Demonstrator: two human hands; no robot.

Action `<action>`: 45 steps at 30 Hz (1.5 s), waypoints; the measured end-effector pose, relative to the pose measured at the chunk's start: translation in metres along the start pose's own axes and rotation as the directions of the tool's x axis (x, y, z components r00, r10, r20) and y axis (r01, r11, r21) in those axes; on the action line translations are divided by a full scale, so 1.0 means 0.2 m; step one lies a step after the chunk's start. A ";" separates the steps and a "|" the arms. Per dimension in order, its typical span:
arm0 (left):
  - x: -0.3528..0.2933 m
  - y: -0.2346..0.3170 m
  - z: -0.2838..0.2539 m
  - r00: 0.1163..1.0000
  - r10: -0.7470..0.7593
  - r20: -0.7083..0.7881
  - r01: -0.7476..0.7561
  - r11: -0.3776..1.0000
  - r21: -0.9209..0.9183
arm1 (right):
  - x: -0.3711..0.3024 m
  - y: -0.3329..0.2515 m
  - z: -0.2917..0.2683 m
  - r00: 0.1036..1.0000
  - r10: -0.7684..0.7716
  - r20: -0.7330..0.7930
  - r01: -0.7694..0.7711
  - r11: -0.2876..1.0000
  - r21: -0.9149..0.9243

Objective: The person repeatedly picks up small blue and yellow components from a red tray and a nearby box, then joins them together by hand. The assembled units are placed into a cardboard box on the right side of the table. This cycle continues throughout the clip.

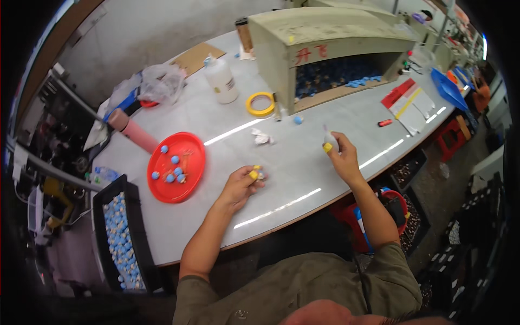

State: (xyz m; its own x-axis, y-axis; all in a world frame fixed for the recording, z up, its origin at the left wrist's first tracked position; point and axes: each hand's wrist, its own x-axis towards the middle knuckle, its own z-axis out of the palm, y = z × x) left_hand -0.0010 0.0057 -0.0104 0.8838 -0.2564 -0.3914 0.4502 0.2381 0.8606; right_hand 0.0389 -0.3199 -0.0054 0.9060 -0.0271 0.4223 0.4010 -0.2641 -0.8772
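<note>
My left hand (241,187) is closed above the grey tabletop, with yellow covers on its fingertips. Between those fingers is a small blue and pale piece (261,175), partly hidden. My right hand (344,157), farther right and raised, is wrapped round a small white squeeze bottle (331,143) with a thin tip pointing up. Yellow also covers its thumb tip. To the left stands a round red tray (196,179) with several small blue balls (175,160) in it. A crumpled white tissue (262,137) lies beyond my left hand, and one blue ball (298,119) lies farther back.
A beige box-like shelter (336,32) with many blue pieces inside stands at the back. Near it are a yellow tape roll (260,104) and a white bottle (221,81). A pink flask (132,130) touches or nearly touches the tray. A black bin (142,238) of blue balls stands at left.
</note>
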 end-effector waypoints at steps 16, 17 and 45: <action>-0.02 0.04 0.00 0.989 -0.015 0.149 0.012 1.000 0.023 | -0.18 -0.15 0.44 0.938 -0.260 0.231 0.234 0.963 0.132; -0.03 0.04 0.01 0.985 -0.032 0.171 0.025 0.999 0.044 | -0.20 -0.14 0.44 0.933 -0.293 0.209 0.271 0.954 0.128; -0.03 0.03 0.01 0.970 -0.096 0.222 0.066 0.988 0.138 | -0.22 -0.15 0.46 0.822 -0.518 0.237 0.542 0.839 -0.047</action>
State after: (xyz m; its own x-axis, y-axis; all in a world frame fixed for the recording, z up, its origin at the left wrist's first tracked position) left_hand -0.0039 0.0055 -0.0027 0.7860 -0.4797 -0.3901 0.4858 0.0888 0.8696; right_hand -0.0009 -0.2222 -0.0185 0.5688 0.3431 0.7475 0.8215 -0.2811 -0.4961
